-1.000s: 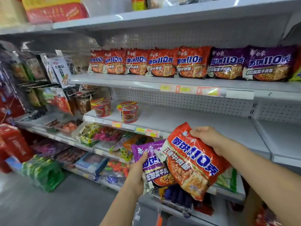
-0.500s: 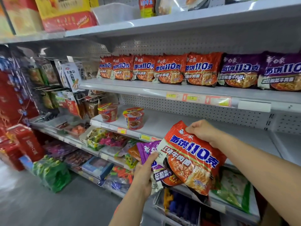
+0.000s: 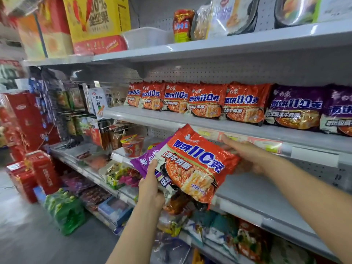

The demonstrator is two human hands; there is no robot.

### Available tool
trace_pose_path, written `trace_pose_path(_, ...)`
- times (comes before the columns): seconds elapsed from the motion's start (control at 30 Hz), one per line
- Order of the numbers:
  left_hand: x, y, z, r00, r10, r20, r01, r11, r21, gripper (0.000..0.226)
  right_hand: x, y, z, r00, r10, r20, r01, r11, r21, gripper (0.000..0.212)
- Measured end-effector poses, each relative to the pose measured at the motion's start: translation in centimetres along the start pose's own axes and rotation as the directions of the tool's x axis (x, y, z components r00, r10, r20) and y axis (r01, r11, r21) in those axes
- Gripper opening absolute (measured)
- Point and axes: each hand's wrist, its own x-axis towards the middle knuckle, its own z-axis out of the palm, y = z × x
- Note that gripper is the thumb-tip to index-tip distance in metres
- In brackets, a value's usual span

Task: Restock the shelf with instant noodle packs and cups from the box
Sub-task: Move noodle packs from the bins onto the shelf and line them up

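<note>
Raised since a second ago, the orange noodle pack (image 3: pixel 198 164) now overlaps the front lip of the noodle shelf (image 3: pixel 238 128), where before it hung lower, in front of the shelf below. Both hands have risen with it.

Right hand (image 3: pixel 245 155) grips the pack's upper right edge; its fingers lie behind the wrapper and mostly out of sight, with the thumb showing on top, just under the noodle shelf's price strip (image 3: pixel 266 143). Left hand (image 3: pixel 152 187) is curled round the lower left corner of a purple noodle pack (image 3: pixel 148 159) that lies tucked behind the orange one, thumb pressed on the front of the wrappers. How many packs that hand holds in all is hard to tell; dark wrapper edges show beneath.

On the noodle shelf stands a row of orange packs (image 3: pixel 205 101) upright against the pegboard, and to the right of them purple packs (image 3: pixel 297 107). Below the noodle shelf and left of the held packs, a noodle cup (image 3: pixel 132 145) sits on the next board down.
</note>
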Motion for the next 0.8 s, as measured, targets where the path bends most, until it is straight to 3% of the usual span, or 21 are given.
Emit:
trace_pose_path(0.13, 0.6, 1.8, 2.4, 0.997, 0.066, -0.026, -0.069, 0.992, -0.102, 0.059, 1.1, -0.6, 1.1, 0.981, -0.081, 0.179, 0.033, 0.966, 0.257, 0.048)
trace_pose_path(0.3, 2.5, 4.7, 4.5, 0.984, 0.143, -0.102, -0.155, 0.98, -0.121, 0.042, 3.5, -2.8, 3.4, 0.964, -0.191, 0.183, 0.083, 0.876, 0.475, 0.048)
trace_pose_path(0.43, 5.2, 7.3, 5.6, 0.978, 0.18, -0.109, -0.196, 0.968, -0.16, 0.057, 6.6, -4.8, 6.3, 0.985, -0.124, 0.12, 0.067, 0.915, 0.397, 0.048)
trace_pose_path(0.57, 10.0, 10.5, 5.7, 0.966, 0.231, -0.113, -0.241, 0.967, -0.083, 0.069, 10.8, -7.8, 8.7, 0.988, -0.157, 0.008, 0.143, 0.917, 0.372, 0.025)
trace_pose_path(0.73, 16.2, 14.7, 6.5, 0.975, 0.211, -0.077, -0.209, 0.977, 0.035, 0.046, 15.7, -12.3, 10.8, 0.977, -0.188, -0.104, 0.21, 0.933, 0.291, 0.019)
trace_pose_path(0.8, 18.3, 16.4, 6.9, 0.982, 0.189, -0.008, -0.189, 0.982, 0.02, 0.048, 17.4, -14.2, 11.6, 0.967, -0.207, -0.146, 0.241, 0.932, 0.27, 0.016)
